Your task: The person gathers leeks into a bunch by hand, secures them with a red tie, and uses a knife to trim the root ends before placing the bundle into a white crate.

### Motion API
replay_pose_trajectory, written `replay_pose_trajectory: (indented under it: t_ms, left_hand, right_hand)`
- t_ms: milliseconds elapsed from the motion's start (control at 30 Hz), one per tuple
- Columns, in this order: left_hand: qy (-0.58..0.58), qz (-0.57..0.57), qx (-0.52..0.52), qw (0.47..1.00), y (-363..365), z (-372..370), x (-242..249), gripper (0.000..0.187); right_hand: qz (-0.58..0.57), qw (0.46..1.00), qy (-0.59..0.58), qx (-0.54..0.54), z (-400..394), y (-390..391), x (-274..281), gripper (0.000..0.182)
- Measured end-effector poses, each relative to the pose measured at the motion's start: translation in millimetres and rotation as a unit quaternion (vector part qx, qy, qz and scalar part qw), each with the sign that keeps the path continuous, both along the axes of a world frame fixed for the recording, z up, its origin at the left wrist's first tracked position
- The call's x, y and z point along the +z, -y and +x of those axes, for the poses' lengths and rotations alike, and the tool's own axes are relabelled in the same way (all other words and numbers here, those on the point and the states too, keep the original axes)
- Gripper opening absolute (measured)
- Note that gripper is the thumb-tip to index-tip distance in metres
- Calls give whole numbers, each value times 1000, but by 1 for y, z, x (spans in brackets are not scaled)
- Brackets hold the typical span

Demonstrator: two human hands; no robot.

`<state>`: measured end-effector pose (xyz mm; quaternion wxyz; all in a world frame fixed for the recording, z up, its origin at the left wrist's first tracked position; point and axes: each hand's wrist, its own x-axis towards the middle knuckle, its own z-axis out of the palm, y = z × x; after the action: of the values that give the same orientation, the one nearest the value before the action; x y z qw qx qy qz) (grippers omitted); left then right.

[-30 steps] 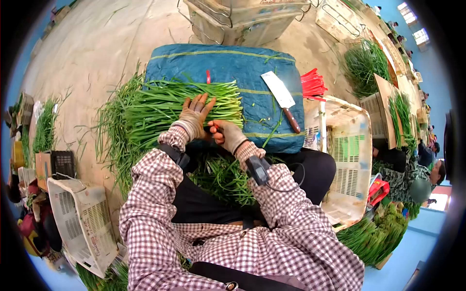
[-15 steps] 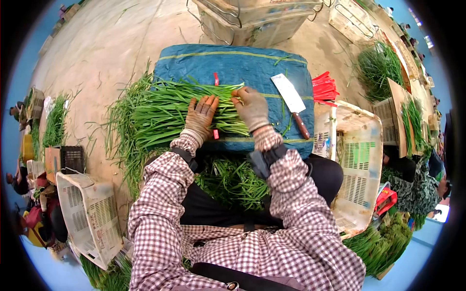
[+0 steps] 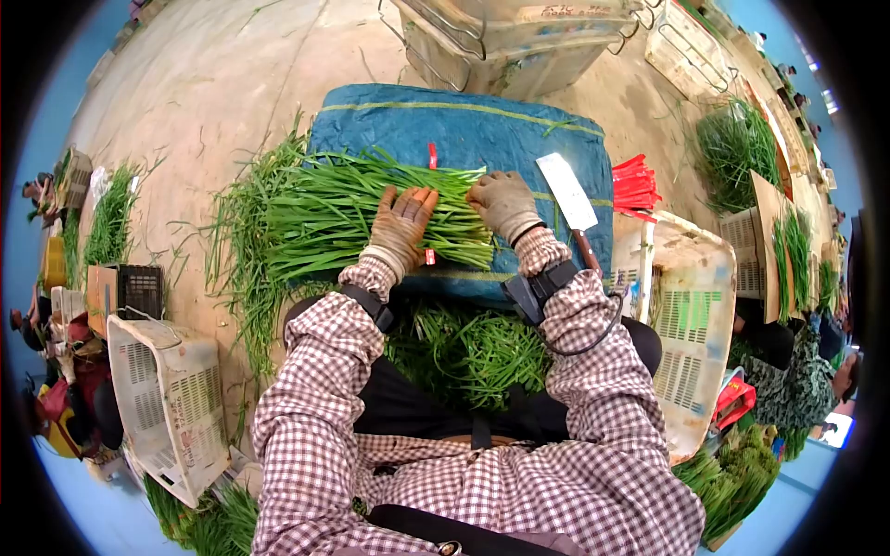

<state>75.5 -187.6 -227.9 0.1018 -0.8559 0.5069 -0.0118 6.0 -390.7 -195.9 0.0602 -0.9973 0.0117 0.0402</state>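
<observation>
A thick bundle of garlic chives (image 3: pixel 324 211) lies across a blue tarp-covered work surface (image 3: pixel 399 116), its cut ends toward the right. My left hand (image 3: pixel 400 227), gloved, rests on top of the bundle with fingers stretched out. At the cut ends is my gloved right hand (image 3: pixel 505 204), its fingers bent and closed on the upper stalks; the fingertips are partly hidden. A red tie strip (image 3: pixel 432 156) runs under the bundle and shows above and below it. To the right lies a cleaver (image 3: pixel 567 193), its brown handle toward me.
Red tie strips (image 3: pixel 634 185) sit at the tarp's right edge, by a white plastic crate (image 3: pixel 691 338). Loose greens (image 3: pixel 477 357) lie between my legs. Another crate (image 3: pixel 171 398) stands at left, stacked crates (image 3: pixel 519 56) ahead. Other people (image 3: pixel 79 380) sit farther off.
The whole view has shifted, so the work surface appears slightly farther right. My right hand has turned a little at the cut ends, while my left hand stays on the bundle.
</observation>
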Motion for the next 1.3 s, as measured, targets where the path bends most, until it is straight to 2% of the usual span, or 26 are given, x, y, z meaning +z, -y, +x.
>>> replay_pose_trajectory:
  t_ms: [67, 100, 167, 233, 300, 333, 367, 433, 467, 533, 567, 633, 667, 700, 767, 867, 900, 933, 967, 1033, 1100, 1167, 1200, 1233, 1300]
  left_hand:
    - [-28, 26, 5, 999, 2, -4, 20, 102]
    - [-48, -41, -5, 998, 0, -4, 17, 102]
    - [-65, -60, -4, 996, 0, -3, 16, 102]
    - [-61, -30, -1, 998, 1, -4, 21, 98]
    - [-18, -29, -6, 999, 1, 1, -5, 94]
    - [-24, -37, -8, 999, 1, 1, -2, 91]
    - [19, -47, -14, 999, 1, 1, 2, 86]
    - [-64, 47, 15, 997, 5, 1, 23, 82]
    - [-66, 46, 19, 997, 6, 3, 17, 82]
    - [22, 16, 23, 999, 9, 5, 2, 78]
    - [20, 18, 19, 999, 13, 5, 14, 78]
    - [5, 177, 18, 984, 26, 11, 40, 78]
    - [-62, 145, 16, 987, 30, 18, 44, 85]
    - [-70, 131, 4, 989, 31, 26, 32, 104]
    - [-161, 136, 37, 977, 38, 36, 41, 119]
    - [-190, 150, 30, 970, 45, 42, 39, 112]
    - [-197, 146, 24, 969, 45, 43, 32, 107]
    - [-159, 96, 17, 982, 40, 39, 28, 100]
    - [-160, 99, 17, 982, 39, 40, 25, 100]
    - [-178, 112, 18, 977, 39, 39, 24, 98]
    - [-162, 99, 22, 982, 35, 33, 15, 96]
    - [-140, 55, 35, 988, 29, 26, 13, 91]
    - [-139, 72, 42, 987, 27, 23, 11, 84]
    - [-141, 70, 44, 987, 24, 19, 12, 84]
    - [-126, 32, 81, 988, 18, 10, 14, 78]
  right_hand:
    - [-3, 999, 39, -19, 9, -7, 12, 20]
    - [-2, 996, 76, -41, 17, -11, 17, 20]
    - [35, 994, 92, -42, 39, -20, 8, 23]
    - [41, 994, 29, -96, 64, -30, -9, 25]
    - [24, 995, 28, -93, 77, -29, -16, 31]
    - [74, 988, -50, -126, 82, -26, -19, 34]
    - [123, 971, -129, -158, 83, -25, -23, 38]
    - [187, 962, -103, -169, 72, -25, -35, 40]
    - [212, 960, -102, -152, 69, -22, -40, 39]
    - [218, 960, -120, -127, 66, -23, -42, 38]
    - [226, 959, -134, -106, 64, -25, -32, 38]
    - [185, 963, -172, -97, 66, -28, -23, 38]
    - [196, 963, -170, -76, 65, -27, -27, 39]
    - [207, 962, -168, -56, 65, -25, -30, 40]
    - [269, 950, -153, -33, 66, -13, -38, 41]
    - [291, 935, -202, 6, 80, 14, -20, 40]
    - [303, 936, -161, -80, 89, 21, -13, 42]
    - [313, 927, -120, -168, 96, 25, -13, 44]
    - [316, 926, -121, -169, 104, 26, -16, 44]
    - [239, 947, -90, -194, 120, 20, -26, 49]
    - [236, 953, -70, -177, 132, 15, -64, 46]
    - [491, 828, -150, -225, 131, 7, -68, 34]
    - [536, 804, -108, -232, 128, 4, -69, 26]
    - [534, 806, -110, -232, 123, 2, -63, 26]
    - [527, 837, -102, -109, 107, 3, -49, 25]
